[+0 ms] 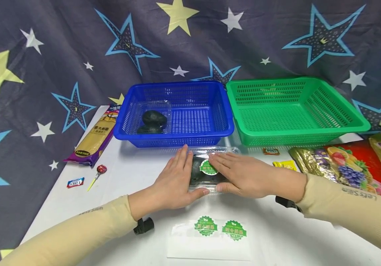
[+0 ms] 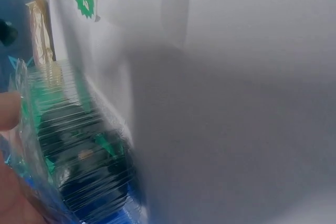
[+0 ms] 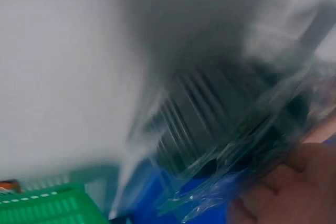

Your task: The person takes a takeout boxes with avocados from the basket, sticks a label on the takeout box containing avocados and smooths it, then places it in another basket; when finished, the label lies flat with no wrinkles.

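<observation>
A clear plastic box [image 1: 218, 149] with dark green avocados [image 1: 197, 173] inside lies on the table in front of the baskets. A round green-and-white sticker [image 1: 207, 169] is on its lid. My left hand [image 1: 175, 184] lies at the left end of the box with straight fingers on top. From the right, my right hand [image 1: 248, 175] rests straight fingers on the lid at the sticker's edge. Both thumbs lie along the near rim. In the left wrist view the ribbed box side [image 2: 86, 150] shows; the right wrist view shows the box [image 3: 205, 124] blurred.
Behind stand a blue basket [image 1: 173, 139], holding another avocado box [image 1: 168, 107], and a green basket [image 1: 305, 135]. A backing sheet [image 1: 207, 251] with two stickers lies in front. Pasta [image 1: 94, 138] and a lollipop [image 1: 101, 169] are left; a red fruit-print bag [image 1: 360, 166] is right.
</observation>
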Demonstrator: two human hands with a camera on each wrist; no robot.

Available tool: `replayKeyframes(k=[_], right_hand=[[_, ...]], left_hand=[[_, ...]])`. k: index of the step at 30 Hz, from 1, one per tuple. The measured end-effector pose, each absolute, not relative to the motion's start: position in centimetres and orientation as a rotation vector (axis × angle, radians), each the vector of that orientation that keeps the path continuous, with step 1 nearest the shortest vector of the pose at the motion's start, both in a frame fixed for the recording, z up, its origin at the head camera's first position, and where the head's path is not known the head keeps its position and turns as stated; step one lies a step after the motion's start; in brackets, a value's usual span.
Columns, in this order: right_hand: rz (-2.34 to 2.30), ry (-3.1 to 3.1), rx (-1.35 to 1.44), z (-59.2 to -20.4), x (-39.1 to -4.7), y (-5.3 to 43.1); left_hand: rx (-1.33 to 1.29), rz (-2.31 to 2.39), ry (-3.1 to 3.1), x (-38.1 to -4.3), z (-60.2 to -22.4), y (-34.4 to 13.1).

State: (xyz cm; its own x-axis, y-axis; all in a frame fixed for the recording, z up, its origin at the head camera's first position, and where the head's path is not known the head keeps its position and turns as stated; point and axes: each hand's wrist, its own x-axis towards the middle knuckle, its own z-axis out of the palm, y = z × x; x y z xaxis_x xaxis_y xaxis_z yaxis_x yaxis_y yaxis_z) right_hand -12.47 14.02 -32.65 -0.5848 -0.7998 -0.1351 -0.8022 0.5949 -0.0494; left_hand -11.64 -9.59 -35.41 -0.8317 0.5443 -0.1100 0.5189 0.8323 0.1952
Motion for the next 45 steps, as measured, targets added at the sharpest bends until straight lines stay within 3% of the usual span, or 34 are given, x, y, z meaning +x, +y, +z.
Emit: replayKeyframes(k=[12,18,33,45], right_hand=[[-0.059,2.631,-1.450,-32.8,-9.3,14.1],[-0.183,2.551,-1.603,-33.4,-10.1,13.1],[-0.013,2.642,-1.380,-32.9,-11.8,14.7],[-0.047,2.603,-1.451,-32.8,-13.6,11.7]], left_hand=[[0.839,0.242,2.862,-11.6,-35.5,-9.9],[0.856,0.246,2.838,-11.6,-35.6,-9.9],[0.859,0.251,2.826,-11.7,-35.4,-9.8],[0.875,0.268,2.817,-11.7,-35.2,-9.8]])
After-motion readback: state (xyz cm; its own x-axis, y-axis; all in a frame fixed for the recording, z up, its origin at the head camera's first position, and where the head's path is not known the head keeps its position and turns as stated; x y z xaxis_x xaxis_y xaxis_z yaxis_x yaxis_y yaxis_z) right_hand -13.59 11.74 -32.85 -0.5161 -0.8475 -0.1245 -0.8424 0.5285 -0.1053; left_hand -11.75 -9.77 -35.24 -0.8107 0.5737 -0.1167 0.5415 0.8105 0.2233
